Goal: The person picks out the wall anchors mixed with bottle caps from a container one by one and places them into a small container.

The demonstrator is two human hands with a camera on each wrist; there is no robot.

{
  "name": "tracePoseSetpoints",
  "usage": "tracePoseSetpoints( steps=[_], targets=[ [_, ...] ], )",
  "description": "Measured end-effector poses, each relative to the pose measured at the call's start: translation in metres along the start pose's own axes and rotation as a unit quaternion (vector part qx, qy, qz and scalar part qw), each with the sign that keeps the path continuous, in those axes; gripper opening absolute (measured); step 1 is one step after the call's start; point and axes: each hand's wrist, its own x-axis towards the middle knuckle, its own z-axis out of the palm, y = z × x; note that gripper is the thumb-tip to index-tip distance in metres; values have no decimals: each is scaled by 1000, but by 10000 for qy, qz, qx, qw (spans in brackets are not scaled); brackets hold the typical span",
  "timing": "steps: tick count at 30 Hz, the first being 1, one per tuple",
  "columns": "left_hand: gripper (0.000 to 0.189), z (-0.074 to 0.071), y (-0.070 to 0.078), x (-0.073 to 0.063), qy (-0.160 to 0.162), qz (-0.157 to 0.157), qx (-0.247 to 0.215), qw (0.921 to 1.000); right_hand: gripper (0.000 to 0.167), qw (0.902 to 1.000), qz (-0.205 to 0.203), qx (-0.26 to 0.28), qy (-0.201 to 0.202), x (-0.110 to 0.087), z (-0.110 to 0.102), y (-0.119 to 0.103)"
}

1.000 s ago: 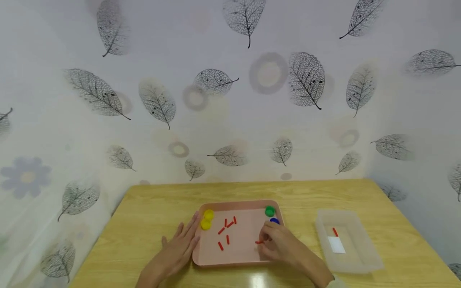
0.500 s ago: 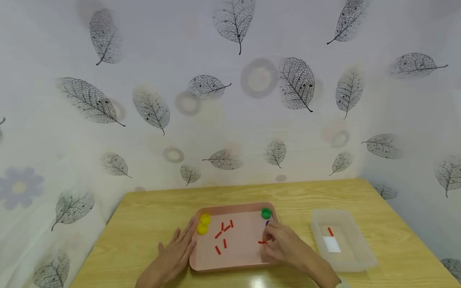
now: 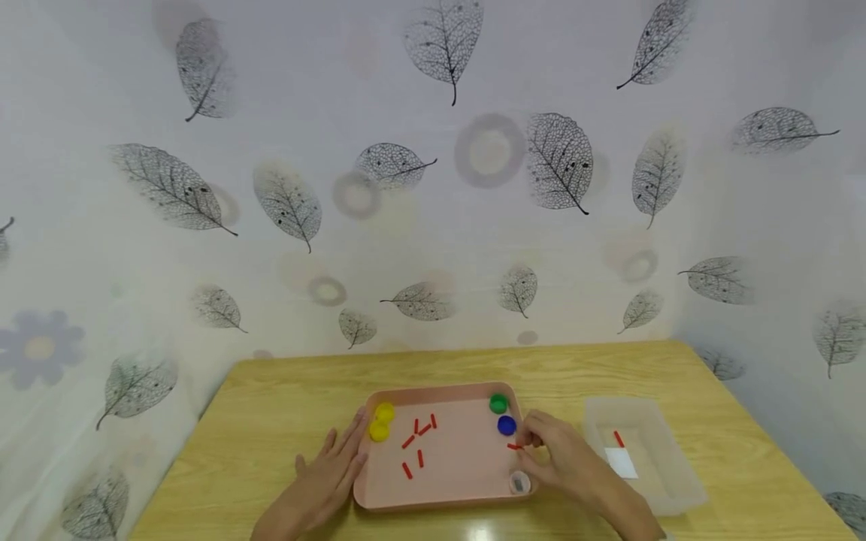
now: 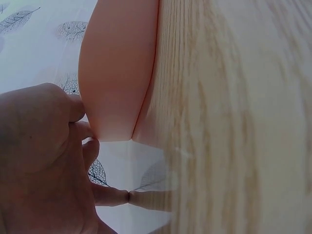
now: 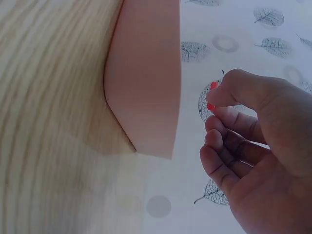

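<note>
My right hand [image 3: 564,458] pinches a short red stick [image 5: 213,96] between thumb and index finger, over the right edge of a pink tray [image 3: 467,469]. Fingers straight, my left hand [image 3: 325,473] rests against the tray's left side; the left wrist view shows fingertips at the tray wall [image 4: 117,73]. Several more red sticks [image 3: 420,458] lie scattered on the tray's left half. Two yellow round caps [image 3: 380,430] sit in its upper left. Along the right side are a green cap [image 3: 498,403], a blue cap [image 3: 507,425] and a whitish see-through round piece [image 3: 519,483].
To the right of the tray stands a translucent plastic box [image 3: 666,451]. One red stick [image 3: 619,439] and a white rectangular piece [image 3: 621,463] show in it. The wooden table [image 3: 298,391] meets a leaf-patterned backdrop [image 3: 419,233] behind and at the sides.
My right hand has moved right, from inside the tray to its right edge, carrying the red stick. The blue cap and the see-through piece are uncovered. My left hand keeps its place.
</note>
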Motion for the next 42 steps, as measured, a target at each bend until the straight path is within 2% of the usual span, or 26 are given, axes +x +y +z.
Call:
tracePoseSetpoints(
  steps=[12,24,35,42],
  targets=[
    [59,2,-2,0,17,-13,80,10000,33,9976,212,-442,491,-7,-28,6],
    [58,2,-2,0,39,-17,130,9999,34,9924,548,-854,692,-14,-49,15],
    [59,-1,-2,0,1,-2,91,10000,37,9874,536,-1110,993,-21,-68,25],
    [59,0,-3,1,-40,11,36,10000,36,9841,718,-1263,1026,-28,-76,31]
  ],
)
